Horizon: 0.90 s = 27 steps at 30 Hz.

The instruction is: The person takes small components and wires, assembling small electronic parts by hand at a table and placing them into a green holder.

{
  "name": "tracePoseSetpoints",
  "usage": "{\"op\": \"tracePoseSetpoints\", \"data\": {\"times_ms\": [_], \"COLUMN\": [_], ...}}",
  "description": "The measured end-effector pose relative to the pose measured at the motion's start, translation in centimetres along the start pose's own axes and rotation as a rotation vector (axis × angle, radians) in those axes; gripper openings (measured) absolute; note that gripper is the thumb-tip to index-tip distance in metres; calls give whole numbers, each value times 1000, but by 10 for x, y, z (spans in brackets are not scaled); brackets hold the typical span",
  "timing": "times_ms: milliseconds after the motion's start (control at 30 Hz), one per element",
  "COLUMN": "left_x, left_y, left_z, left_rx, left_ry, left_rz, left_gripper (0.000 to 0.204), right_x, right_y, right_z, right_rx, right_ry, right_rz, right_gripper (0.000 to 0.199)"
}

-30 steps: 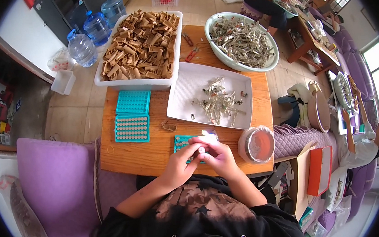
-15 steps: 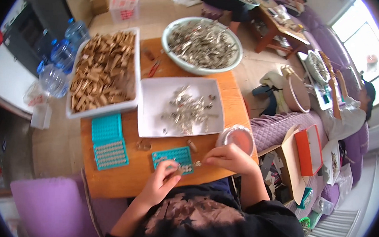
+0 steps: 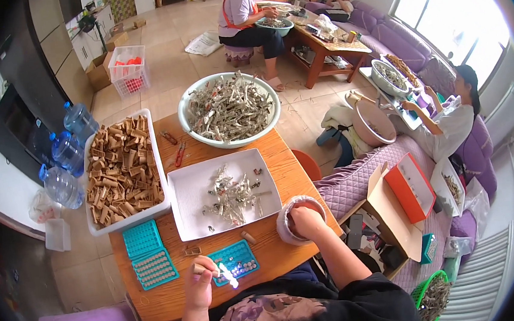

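Observation:
My left hand (image 3: 199,286) is closed round a small tan piece (image 3: 202,265) near the table's front edge. Beside it, bright white points of light (image 3: 229,276) shine over the lower left of a teal tray (image 3: 240,259) with small round silver discs in its slots. My right hand (image 3: 306,222) reaches down into a round, pale tub (image 3: 283,223) at the table's right edge; its fingers are hidden inside. Behind the tray stands a white bin (image 3: 181,198) with a heap of tangled silvery strips (image 3: 232,195). A loose tan piece (image 3: 248,237) lies near the teal tray.
A white crate of tan pieces (image 3: 126,171) stands at the left, a bowl of silvery strips (image 3: 229,108) at the back. Red-handled pliers (image 3: 180,154) lie between them. A second teal tray (image 3: 155,268) is front left. An open cardboard box (image 3: 388,210) is on the right. Co-workers sit beyond.
My right hand has moved from beside the teal tray into the tub. The left hand has shifted left and now holds up the tan piece, with bright lights beside it. The view has tilted up.

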State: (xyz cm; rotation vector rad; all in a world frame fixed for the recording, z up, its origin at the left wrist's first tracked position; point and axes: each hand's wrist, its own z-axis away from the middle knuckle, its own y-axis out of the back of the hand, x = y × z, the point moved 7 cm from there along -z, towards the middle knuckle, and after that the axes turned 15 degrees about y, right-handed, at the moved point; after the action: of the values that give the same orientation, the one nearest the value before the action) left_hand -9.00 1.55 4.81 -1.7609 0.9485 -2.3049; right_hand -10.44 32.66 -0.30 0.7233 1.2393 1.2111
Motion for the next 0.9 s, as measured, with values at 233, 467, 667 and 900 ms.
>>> {"op": "tracePoseSetpoints", "data": {"times_ms": [233,467,667,900], "left_x": [-2,0,2,8], "left_y": [-2,-11,-22,-53], "left_z": [-3,-9,-14,-21], "left_rx": [-7,-4,-92,-162], "left_ry": [36,146,264,397], "left_rz": [-45,-183,-336,-670], "left_gripper": [24,19,19,15], "right_x": [2,-5,8,-62], "right_y": [-2,35,72,84], "right_z": [0,14,21,13], "right_rx": [10,186,379,254], "right_ry": [69,228,74,296], "right_rz": [-21,-219,-930,-1408], "right_gripper": [16,16,8,11]}}
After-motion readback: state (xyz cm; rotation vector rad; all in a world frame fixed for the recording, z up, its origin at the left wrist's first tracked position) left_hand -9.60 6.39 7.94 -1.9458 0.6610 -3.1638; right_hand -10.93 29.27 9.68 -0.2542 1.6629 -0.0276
